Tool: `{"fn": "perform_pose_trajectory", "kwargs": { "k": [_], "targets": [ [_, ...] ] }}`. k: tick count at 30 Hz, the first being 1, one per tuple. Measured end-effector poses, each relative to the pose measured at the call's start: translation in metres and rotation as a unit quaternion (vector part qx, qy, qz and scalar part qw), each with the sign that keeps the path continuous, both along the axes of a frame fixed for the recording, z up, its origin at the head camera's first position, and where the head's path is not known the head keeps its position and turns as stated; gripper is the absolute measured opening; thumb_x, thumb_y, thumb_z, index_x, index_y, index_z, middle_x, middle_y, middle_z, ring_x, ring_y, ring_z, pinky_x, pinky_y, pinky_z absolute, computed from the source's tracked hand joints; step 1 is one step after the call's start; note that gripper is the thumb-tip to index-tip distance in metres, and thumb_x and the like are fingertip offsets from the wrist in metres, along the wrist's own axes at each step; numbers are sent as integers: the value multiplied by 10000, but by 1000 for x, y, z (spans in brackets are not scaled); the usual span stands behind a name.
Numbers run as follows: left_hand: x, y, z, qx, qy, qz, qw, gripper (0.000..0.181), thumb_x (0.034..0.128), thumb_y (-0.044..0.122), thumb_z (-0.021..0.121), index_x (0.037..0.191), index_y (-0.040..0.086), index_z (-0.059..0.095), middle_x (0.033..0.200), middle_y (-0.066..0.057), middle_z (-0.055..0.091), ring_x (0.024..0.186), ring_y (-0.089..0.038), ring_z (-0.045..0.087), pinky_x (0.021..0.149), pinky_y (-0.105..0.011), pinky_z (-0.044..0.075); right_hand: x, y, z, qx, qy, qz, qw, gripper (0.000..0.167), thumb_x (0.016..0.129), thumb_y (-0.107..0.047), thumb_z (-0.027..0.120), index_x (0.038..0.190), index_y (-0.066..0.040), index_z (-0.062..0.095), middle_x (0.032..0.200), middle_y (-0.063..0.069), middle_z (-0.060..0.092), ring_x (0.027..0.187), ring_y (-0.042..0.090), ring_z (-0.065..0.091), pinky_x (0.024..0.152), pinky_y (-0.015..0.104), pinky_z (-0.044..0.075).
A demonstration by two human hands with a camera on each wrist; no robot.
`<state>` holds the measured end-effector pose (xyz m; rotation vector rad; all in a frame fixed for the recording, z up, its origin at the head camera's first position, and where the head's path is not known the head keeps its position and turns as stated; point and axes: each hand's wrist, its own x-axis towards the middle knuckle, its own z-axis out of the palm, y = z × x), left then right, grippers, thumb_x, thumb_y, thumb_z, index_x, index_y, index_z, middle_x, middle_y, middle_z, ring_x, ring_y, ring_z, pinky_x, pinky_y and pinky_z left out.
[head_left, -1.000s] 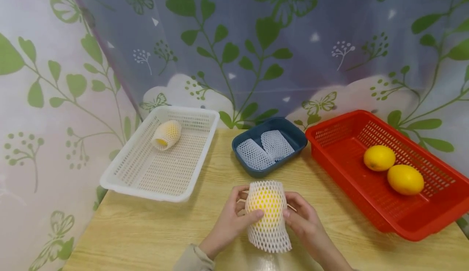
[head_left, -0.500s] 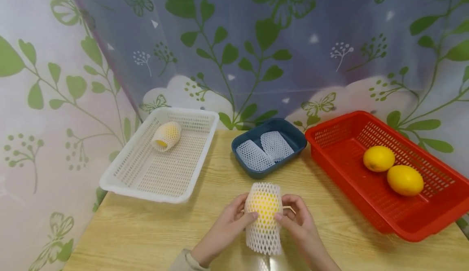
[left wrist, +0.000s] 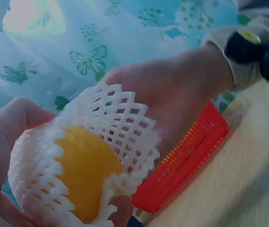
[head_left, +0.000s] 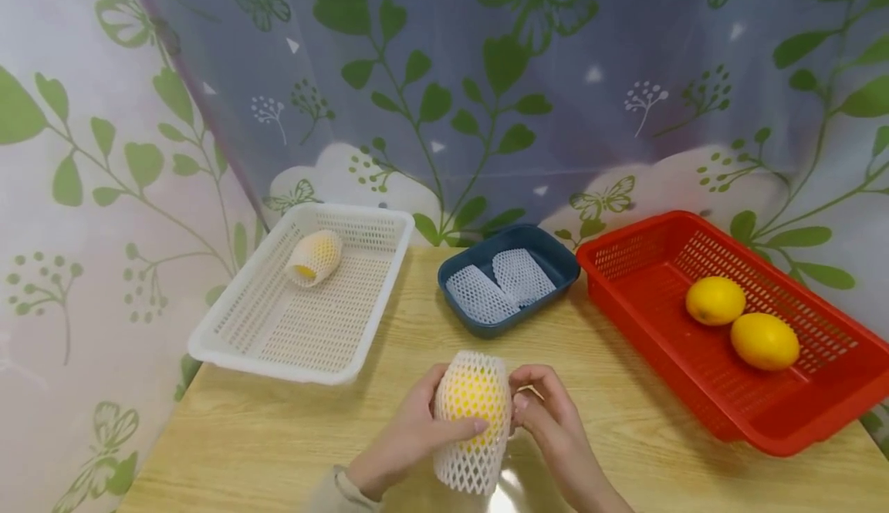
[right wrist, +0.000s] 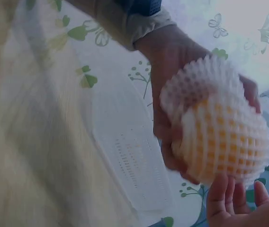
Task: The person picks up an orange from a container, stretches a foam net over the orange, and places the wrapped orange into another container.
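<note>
In the head view my left hand (head_left: 406,436) grips a lemon (head_left: 478,401) wrapped in a white foam net sleeve (head_left: 467,470), thumb across its front. My right hand (head_left: 559,420) is at the sleeve's right side, its fingers loosely bent. In the right wrist view those fingertips (right wrist: 218,194) are close under the netted lemon (right wrist: 229,142); whether they touch it, I cannot tell. Through the sleeve's open end the bare lemon (left wrist: 85,170) shows in the left wrist view, with the net (left wrist: 120,118) flaring around it.
At the left a white basket (head_left: 378,320) holds one netted lemon (head_left: 316,257). Behind the hands, a dark blue tray (head_left: 479,328) contains two flat foam nets (head_left: 482,295). On the right stands a red basket (head_left: 646,351) with two bare lemons (head_left: 715,301). Patterned cloth rises behind.
The netted lemon has moved left and slightly toward me with my left hand. My right hand has loosened its hold on the net's right side, where both hands held it before.
</note>
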<state>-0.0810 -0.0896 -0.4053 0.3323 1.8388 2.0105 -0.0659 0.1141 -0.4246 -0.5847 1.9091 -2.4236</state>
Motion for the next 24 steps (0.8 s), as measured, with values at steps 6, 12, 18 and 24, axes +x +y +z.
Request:
{"fn": "perform_pose_trajectory", "kwargs": {
  "k": [6, 12, 18, 24],
  "targets": [
    [1, -28, 22, 228, 12, -396, 9990, 664, 853, 133, 705, 1375, -90, 360, 1105, -159, 585, 972, -263, 622, 843, -415, 549, -18, -11, 10, 1205, 1303, -906, 9799, 200, 961, 57, 534, 1144, -24, 537, 947, 96, 595, 840, 160, 580, 710, 266, 492],
    [-1, -58, 42, -146, 621, -305, 9975, 717, 844, 173, 734, 1378, -120, 355, 1039, -147, 608, 906, -281, 653, 768, -420, 579, -45, -30, 22, 2643, 2353, -2031, 9130, 203, 890, -4, 635, 1065, -93, 584, 868, -41, 577, 780, 124, 541, 654, 280, 458],
    [-9, -83, 63, -636, 1047, 167, 9923, 632, 836, 145, 731, 1320, -105, 411, 982, -153, 614, 848, -278, 671, 706, -427, 589, -79, -63, 33, 3468, 2972, -2600, 8508, 148, 876, -182, 642, 959, -74, 583, 817, 17, 551, 724, 191, 513, 631, 325, 437],
    [-25, -110, 82, -916, 1209, 432, 9875, 605, 861, 95, 676, 1352, -102, 382, 996, -158, 614, 839, -259, 673, 706, -416, 590, -109, -102, 35, 4057, 2892, -2587, 8276, 252, 904, -332, 580, 948, -88, 530, 823, 17, 517, 712, 203, 480, 616, 343, 386]
  ]
}}
